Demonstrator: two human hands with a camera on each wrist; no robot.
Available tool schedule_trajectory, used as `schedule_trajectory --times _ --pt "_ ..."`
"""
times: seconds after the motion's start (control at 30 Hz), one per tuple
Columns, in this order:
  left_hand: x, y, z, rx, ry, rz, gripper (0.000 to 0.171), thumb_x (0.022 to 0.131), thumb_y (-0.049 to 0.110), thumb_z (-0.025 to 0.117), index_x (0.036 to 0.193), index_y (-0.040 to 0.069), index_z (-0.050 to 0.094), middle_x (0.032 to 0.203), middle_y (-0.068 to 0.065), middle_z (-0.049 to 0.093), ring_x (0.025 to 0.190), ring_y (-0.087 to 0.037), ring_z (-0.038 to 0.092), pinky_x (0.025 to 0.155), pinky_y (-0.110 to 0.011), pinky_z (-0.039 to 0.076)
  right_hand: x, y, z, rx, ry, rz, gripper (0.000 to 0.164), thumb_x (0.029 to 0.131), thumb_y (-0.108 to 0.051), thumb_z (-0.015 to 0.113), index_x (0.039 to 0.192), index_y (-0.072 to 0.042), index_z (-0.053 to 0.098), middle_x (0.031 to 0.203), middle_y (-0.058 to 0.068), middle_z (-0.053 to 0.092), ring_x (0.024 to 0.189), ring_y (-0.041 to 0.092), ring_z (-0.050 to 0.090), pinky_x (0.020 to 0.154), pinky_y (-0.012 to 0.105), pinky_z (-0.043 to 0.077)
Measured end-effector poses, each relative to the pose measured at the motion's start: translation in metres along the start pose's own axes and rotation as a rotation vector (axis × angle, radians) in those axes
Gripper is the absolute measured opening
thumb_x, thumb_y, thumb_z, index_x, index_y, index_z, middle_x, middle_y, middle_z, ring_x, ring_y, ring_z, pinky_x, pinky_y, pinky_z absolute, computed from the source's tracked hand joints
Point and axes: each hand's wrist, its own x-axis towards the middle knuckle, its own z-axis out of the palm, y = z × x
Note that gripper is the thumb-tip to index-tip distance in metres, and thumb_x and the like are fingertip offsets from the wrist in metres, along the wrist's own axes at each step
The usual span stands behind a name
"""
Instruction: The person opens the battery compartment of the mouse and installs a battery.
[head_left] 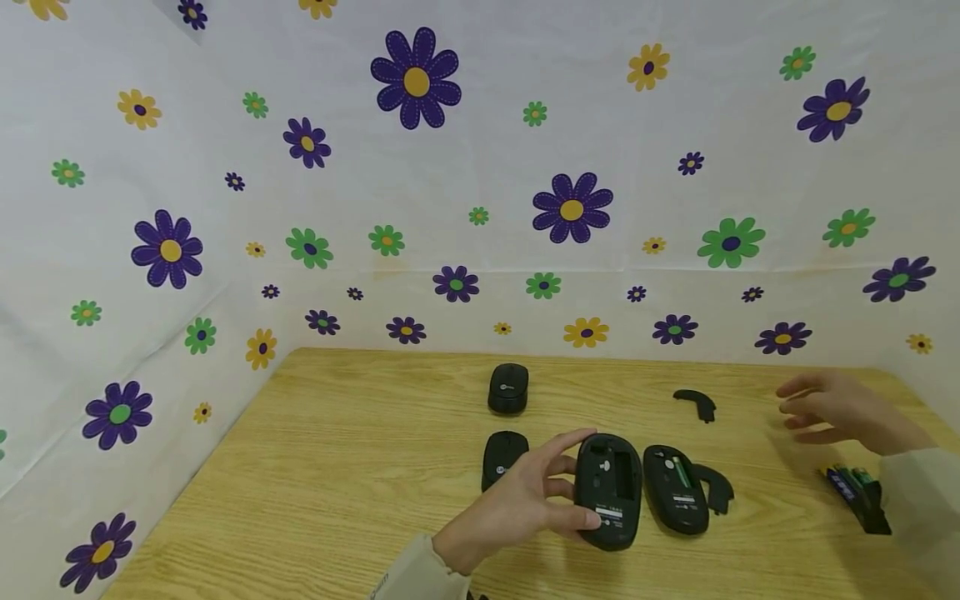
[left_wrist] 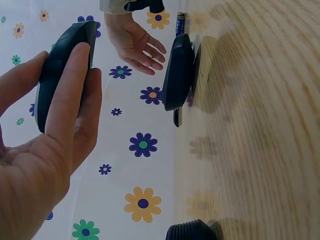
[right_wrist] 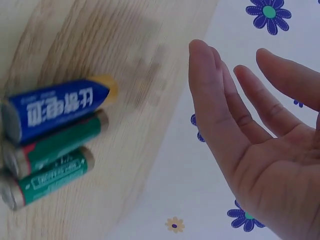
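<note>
My left hand holds a black computer mouse with its underside turned up, thumb on the lower part and fingers along the side. The battery slot in that mouse is uncovered and bare. In the left wrist view the same mouse is raised off the table. My right hand hovers over the table's right side, fingers loosely bent and holding nothing. Near it lie a blue battery and two green batteries. A second upturned mouse has a green battery in its slot.
One curved black battery cover lies beside the second mouse, and another cover lies farther back. Two more black mice, a rear one and a nearer one, sit mid-table. A flowered white cloth rises behind the wooden table.
</note>
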Motion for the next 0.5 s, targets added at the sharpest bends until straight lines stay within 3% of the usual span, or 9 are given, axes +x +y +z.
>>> schedule_trajectory --times 0.5 --pt "-0.003 0.003 -0.001 0.001 0.012 -0.011 0.082 0.086 -0.017 0.068 0.153 0.023 0.045 0.119 -0.01 0.064 0.098 -0.022 0.067 0.076 -0.045 0.064 -0.013 0.015 -0.011 0.003 0.006 0.07 0.043 0.103 0.004 0.041 0.129 0.034 0.027 0.115 0.039 0.056 0.094 0.03 0.067 0.08 0.046 0.063"
